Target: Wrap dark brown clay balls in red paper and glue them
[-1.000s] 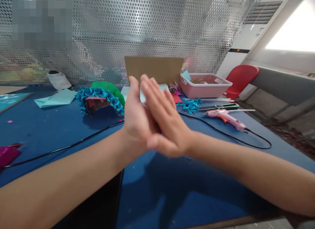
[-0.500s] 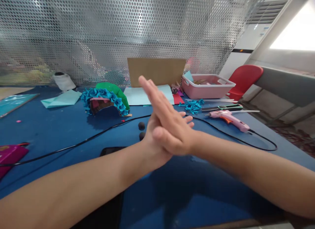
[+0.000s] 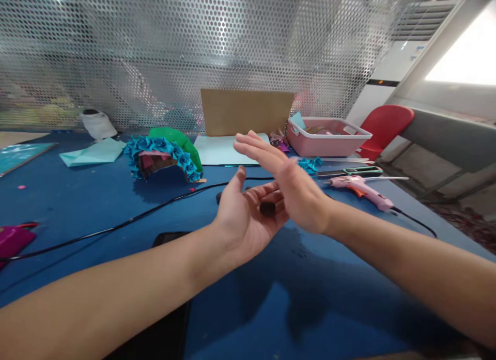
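My left hand (image 3: 248,215) is palm up above the table, its fingers slightly curled. A small black clay ball (image 3: 267,209) lies in it, near the base of the fingers. Slightly smeared by motion, my right hand (image 3: 296,189) is held above and to the right, flat with its fingers stretched out, apart from the ball. Another dark ball (image 3: 219,197) peeks out on the table behind my left thumb, mostly hidden. Under my left forearm lies a black flat object (image 3: 170,238), partly covered.
A black cable (image 3: 127,227) crosses the blue table (image 3: 240,318). A pink glue gun (image 3: 364,189) and a green-handled cutter (image 3: 360,171) lie right, before a pink basket (image 3: 329,143). Further back stand a blue paper-flower arch (image 3: 160,148) and a cardboard sheet (image 3: 246,112).
My hands were pressed together palm to palm. My right hand has lifted away to the right, and my left palm has turned up, showing the black clay ball.
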Demonstrator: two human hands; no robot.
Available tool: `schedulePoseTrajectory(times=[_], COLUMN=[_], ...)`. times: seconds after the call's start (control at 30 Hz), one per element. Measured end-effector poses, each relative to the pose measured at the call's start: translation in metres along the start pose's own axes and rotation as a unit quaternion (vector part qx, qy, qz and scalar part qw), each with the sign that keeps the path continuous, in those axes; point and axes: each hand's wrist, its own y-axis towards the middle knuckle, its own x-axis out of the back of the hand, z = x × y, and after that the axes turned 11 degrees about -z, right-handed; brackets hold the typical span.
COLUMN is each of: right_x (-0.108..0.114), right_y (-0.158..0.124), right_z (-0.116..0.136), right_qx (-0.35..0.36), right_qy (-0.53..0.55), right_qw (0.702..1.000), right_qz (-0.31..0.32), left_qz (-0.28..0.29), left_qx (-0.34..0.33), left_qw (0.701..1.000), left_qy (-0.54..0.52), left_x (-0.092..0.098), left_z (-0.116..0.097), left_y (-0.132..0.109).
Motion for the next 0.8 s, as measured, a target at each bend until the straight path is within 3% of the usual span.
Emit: schedulePoseTrajectory(times=[0.1,0.27,0.4,0.47,0.53,0.6,0.67,0.8], right_x=[0.011,0.009,0.006,0.008,0.011,0.012,0.010,-0.006], right_y=[-0.001,-0.013,-0.016,-0.014,-0.013,-0.013,-0.017,-0.031], right_z=[-0.010,-0.018,-0.017,-0.018,-0.023,-0.031,-0.041,-0.060], right_qx=[-0.027,0.057,0.095,0.093,0.075,0.054,0.045,0.064], right_qy=[0.045,0.005,-0.010,-0.014,-0.042,-0.098,-0.142,-0.153], right_qw=[0.999,0.994,0.991,0.994,0.996,0.994,0.989,0.984], right_qz=[-0.010,0.090,0.089,0.062,0.026,0.008,0.022,0.067], left_qz=[-0.017,-0.017,0.018,0.007,-0.040,-0.087,-0.101,-0.103], left_qx=[0.031,0.036,0.044,-0.003,-0.105,-0.228,-0.310,-0.341], left_qw=[0.999,0.999,0.998,0.999,0.992,0.968,0.943,0.931], left_qy=[-0.018,-0.010,0.035,0.047,0.056,0.060,0.064,0.074], left_x=[0.012,0.022,0.023,0.025,0.030,0.038,0.045,0.054], left_z=[-0.007,-0.014,-0.014,-0.016,-0.021,-0.030,-0.039,-0.049], left_y=[0.001,-0.001,-0.006,-0.007,-0.005,-0.003,0.000,0.003])
